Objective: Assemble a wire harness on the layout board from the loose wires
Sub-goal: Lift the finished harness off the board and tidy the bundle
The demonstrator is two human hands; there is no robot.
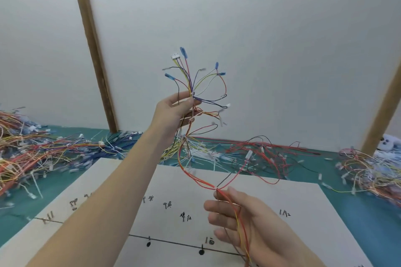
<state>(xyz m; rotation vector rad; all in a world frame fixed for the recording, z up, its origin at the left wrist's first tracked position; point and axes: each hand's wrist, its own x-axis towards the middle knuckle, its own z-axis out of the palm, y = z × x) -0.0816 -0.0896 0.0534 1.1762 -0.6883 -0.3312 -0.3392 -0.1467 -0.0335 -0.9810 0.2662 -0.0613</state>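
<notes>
- Left hand (pixel 175 110) raised above the layout board (pixel 303 197), grip closed on the upper part of the wire harness (pixel 191 93); branches with blue terminals fan out above it
- Right hand (pixel 243 221) lower, grip closed on the harness's red and yellow strands
- Loose wires (pixel 43 149) heaped on the green tabletop (pixel 368 208) beyond the board

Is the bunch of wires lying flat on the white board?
No, both hands, left hand and right hand, hold the wire bunch up in the air above the layout board.
</notes>
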